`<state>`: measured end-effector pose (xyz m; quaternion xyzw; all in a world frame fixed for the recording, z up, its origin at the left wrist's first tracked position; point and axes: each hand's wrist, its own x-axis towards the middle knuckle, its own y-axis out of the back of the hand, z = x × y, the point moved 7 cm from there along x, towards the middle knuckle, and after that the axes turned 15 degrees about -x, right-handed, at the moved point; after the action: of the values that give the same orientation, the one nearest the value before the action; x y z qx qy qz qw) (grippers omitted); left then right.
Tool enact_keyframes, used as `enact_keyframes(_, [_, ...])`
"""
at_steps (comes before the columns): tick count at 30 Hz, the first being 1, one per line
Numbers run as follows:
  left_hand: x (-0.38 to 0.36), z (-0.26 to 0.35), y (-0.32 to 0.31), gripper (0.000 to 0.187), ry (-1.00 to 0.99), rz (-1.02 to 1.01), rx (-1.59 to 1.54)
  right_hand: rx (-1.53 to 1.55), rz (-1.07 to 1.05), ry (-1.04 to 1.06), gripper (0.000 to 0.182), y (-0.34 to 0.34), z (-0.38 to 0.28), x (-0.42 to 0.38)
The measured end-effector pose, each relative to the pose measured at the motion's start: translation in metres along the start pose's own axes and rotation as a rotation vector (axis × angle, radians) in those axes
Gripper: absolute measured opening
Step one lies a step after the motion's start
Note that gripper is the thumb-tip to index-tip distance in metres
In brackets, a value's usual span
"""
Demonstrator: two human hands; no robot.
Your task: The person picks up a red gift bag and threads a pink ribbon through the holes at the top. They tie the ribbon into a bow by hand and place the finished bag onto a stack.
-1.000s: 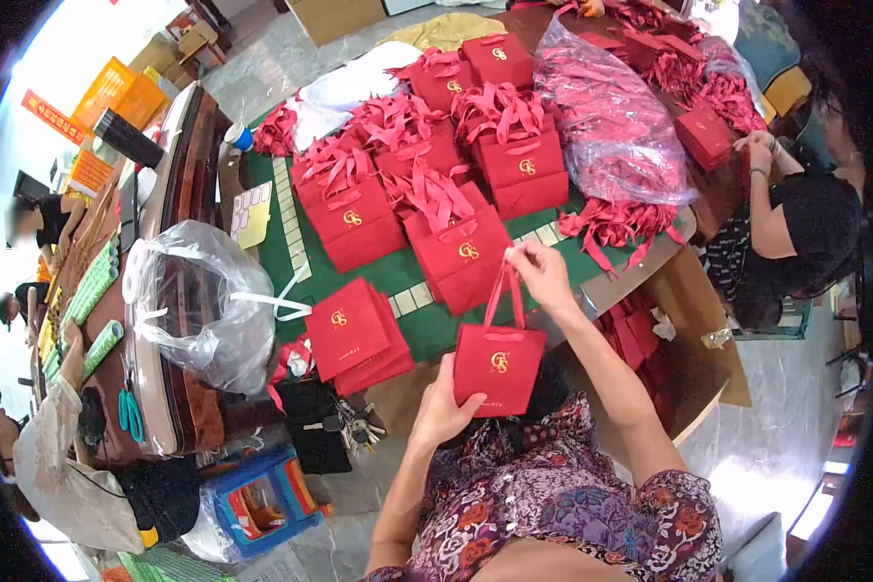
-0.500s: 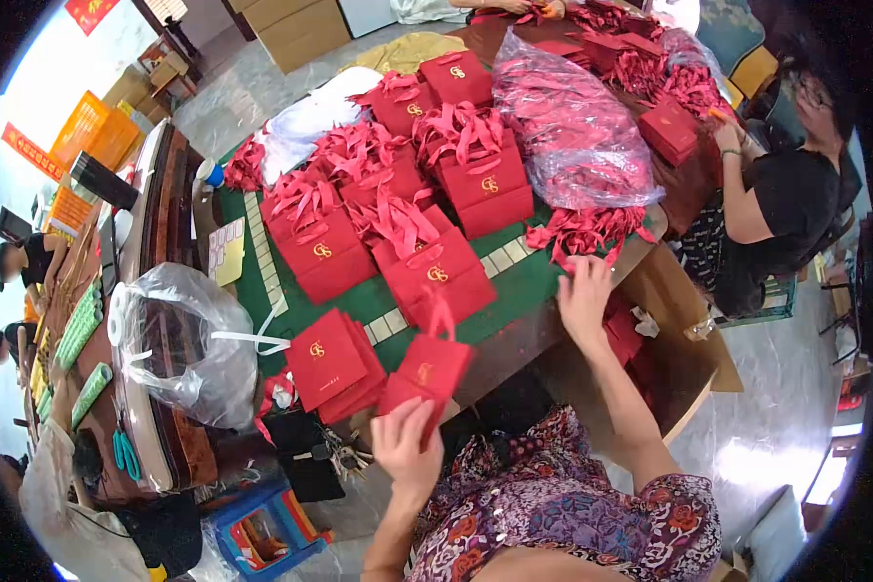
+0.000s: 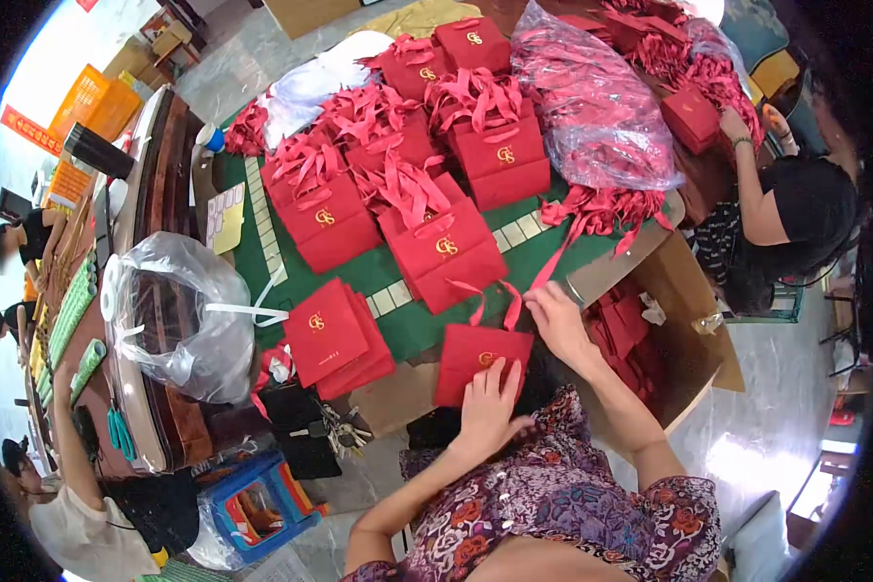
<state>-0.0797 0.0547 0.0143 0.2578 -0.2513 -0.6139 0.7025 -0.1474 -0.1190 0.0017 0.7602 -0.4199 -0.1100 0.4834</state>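
Note:
A small red paper gift bag (image 3: 459, 361) with a gold logo is held flat at the table's front edge. My left hand (image 3: 490, 412) grips it, fingers over the front and thumb out of sight or partly apart. Close to its upper right corner, my right hand (image 3: 561, 325) pinches a red ribbon (image 3: 551, 262) between thumb and fingers. A short ribbon loop (image 3: 468, 291) rises from the bag's top. Left of it lies a stack of flat red bags (image 3: 330, 335). Behind stand several bundles of bags (image 3: 446, 257) with ribbon handles.
A clear plastic sack of red ribbons (image 3: 592, 107) lies at the back, with loose ribbons (image 3: 611, 209) spilling out. An open carton (image 3: 684, 335) with red bags is at right. A co-worker (image 3: 795, 204) sits beyond it. Keys (image 3: 344, 427) hang by the table edge.
My left hand has moved right with the bag, now held more upright. My right hand has come from the ribbon pile down toward the bag, drawing a ribbon along.

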Motion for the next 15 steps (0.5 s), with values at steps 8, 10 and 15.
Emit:
enact_keyframes(8, [0.054,-0.030,0.030,0.060,-0.066,0.120,0.152,-0.171,-0.041,0.184,0.020,0.006,-0.011,0.004])
enact_keyframes(10, [0.053,-0.034,0.030,0.056,-0.040,0.085,0.122,-0.223,-0.053,0.164,0.020,0.004,-0.008,0.006])
enact_keyframes(15, [0.045,-0.052,0.055,0.043,0.166,0.257,0.014,-0.101,-0.042,0.191,0.013,0.023,-0.047,0.005])
